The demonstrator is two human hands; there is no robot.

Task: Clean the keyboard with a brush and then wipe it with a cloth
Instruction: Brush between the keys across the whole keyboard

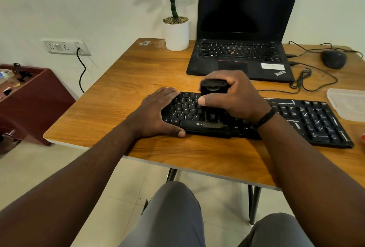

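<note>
Keyboard [308,120] lay near desk [126,81] front edge, long axis left-right. Left hand [156,112] flat, fingers straight, pressed on left end. Right hand [235,96] fingers clamped round upright brush [212,106], bristles down mid-keyboard; uncleaned keys rightward. No cloth seen.

Left hand [158,112]: laid flat, fingers straight and together, on the left end of the keyboard [308,120], thumb stretched along its near edge. Right hand [235,96]: held above the keyboard's middle, fingers and thumb curled round an upright black brush [212,96]. Both forearms extended forward, bare; a dark band is worn at the right wrist.
</note>
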